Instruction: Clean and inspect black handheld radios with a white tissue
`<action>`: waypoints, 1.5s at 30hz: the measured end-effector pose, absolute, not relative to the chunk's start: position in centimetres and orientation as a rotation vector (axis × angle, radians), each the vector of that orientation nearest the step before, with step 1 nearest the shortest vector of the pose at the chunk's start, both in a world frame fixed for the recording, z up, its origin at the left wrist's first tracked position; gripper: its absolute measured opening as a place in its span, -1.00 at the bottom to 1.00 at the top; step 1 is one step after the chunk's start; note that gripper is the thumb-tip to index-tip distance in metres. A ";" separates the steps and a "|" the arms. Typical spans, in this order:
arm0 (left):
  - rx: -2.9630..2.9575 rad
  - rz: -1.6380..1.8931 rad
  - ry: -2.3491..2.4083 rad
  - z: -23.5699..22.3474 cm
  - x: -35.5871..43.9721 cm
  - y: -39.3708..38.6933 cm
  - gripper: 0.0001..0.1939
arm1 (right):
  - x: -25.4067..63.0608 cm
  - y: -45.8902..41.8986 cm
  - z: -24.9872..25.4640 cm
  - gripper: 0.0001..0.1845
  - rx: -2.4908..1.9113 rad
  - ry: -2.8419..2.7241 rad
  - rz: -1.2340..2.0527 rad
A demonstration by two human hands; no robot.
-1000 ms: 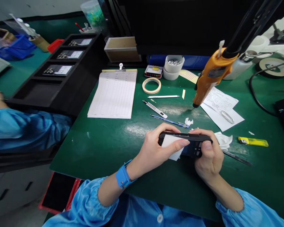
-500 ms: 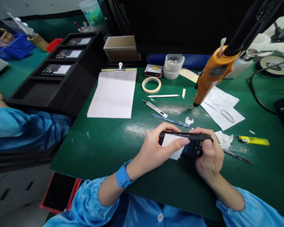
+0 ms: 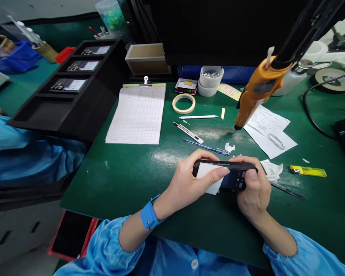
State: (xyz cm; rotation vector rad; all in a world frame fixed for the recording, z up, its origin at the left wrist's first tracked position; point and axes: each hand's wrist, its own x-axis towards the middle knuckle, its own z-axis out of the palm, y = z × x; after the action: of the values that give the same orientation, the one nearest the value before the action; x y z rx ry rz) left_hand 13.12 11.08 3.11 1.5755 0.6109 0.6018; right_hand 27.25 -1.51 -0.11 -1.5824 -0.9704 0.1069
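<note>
Both my hands hold a black phone-like device (image 3: 232,171) on its edge just above the green mat (image 3: 126,180). My left hand (image 3: 191,180) wraps the device's left end, its thumb pressing a white cloth or paper (image 3: 208,177) against the face. My right hand (image 3: 251,188) grips the right end, thumb on the top edge. A blue wrist strap (image 3: 148,214) sits on my left wrist.
An orange electric screwdriver (image 3: 254,92) hangs over the mat at right. Pens (image 3: 198,117), a tape roll (image 3: 184,103), a clipboard (image 3: 138,113), papers (image 3: 268,130), a yellow lighter (image 3: 307,171) and a crumpled wipe (image 3: 273,168) lie around. A black tray rack (image 3: 69,88) stands left; another person's blue sleeve (image 3: 31,153) is far left.
My hands and the device stay almost still. The other person's arm at far left has shifted slightly, and their hand has mostly left the view.
</note>
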 end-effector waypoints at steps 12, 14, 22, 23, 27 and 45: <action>1.636 0.640 0.569 3.0 12.9 11.1 -0.67 | 27.2 -1.5 -0.3 -0.45 -1.544 -0.986 0.052; 1.670 0.676 0.539 3.0 12.9 11.0 -0.60 | 27.2 -1.5 -0.3 -0.42 -1.529 -0.993 0.023; 1.779 0.802 0.465 3.1 12.7 10.9 -0.54 | 27.1 -1.8 -0.5 -0.45 -1.497 -1.044 -0.053; 1.783 0.805 0.455 3.1 12.6 10.9 -0.54 | 27.2 -1.8 -0.5 -0.46 -1.493 -1.051 -0.055; 1.750 0.821 0.415 3.0 12.7 10.9 -0.64 | 27.2 -1.7 -0.3 -0.49 -1.487 -1.061 -0.039; 1.550 0.638 0.577 2.7 13.1 11.3 -0.76 | 26.6 -1.6 0.5 -0.42 -1.546 -0.877 0.287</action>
State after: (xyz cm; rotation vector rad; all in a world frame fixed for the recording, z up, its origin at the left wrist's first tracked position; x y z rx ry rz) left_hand 13.14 11.28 2.65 1.5497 0.5774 0.6383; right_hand 26.63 -1.60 0.45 -1.5457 -0.8770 0.2873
